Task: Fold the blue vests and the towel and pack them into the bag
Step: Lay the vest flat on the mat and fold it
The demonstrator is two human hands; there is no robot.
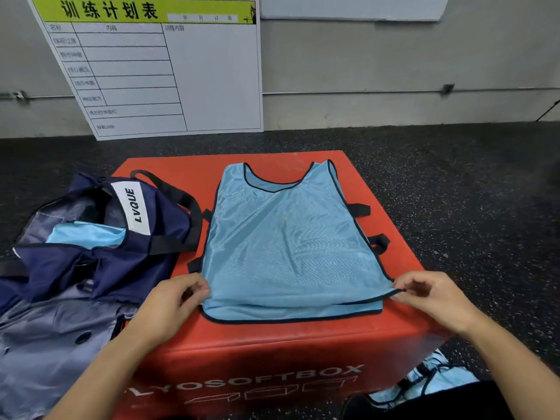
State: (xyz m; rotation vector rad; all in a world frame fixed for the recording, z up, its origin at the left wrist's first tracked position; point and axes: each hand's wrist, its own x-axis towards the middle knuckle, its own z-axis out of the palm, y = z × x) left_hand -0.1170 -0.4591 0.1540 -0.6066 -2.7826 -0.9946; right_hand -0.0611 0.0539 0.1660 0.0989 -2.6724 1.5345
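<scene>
A light blue mesh vest [288,237] with black trim lies flat on the red soft box [303,338], neck hole away from me. My left hand [178,301] pinches its near left bottom corner. My right hand [430,295] pinches the near right bottom corner, lifting the top layer a little off the hem below. The navy bag [100,237] marked LVQUE stands open at the left edge of the box, with light blue fabric [88,234] showing inside it. More blue vest fabric [424,380] lies on the floor at the lower right.
A grey lined part of the bag or a garment [51,338] spreads at the lower left. A white training-plan board [157,71] leans against the wall behind the box. Dark speckled floor [469,192] surrounds the box.
</scene>
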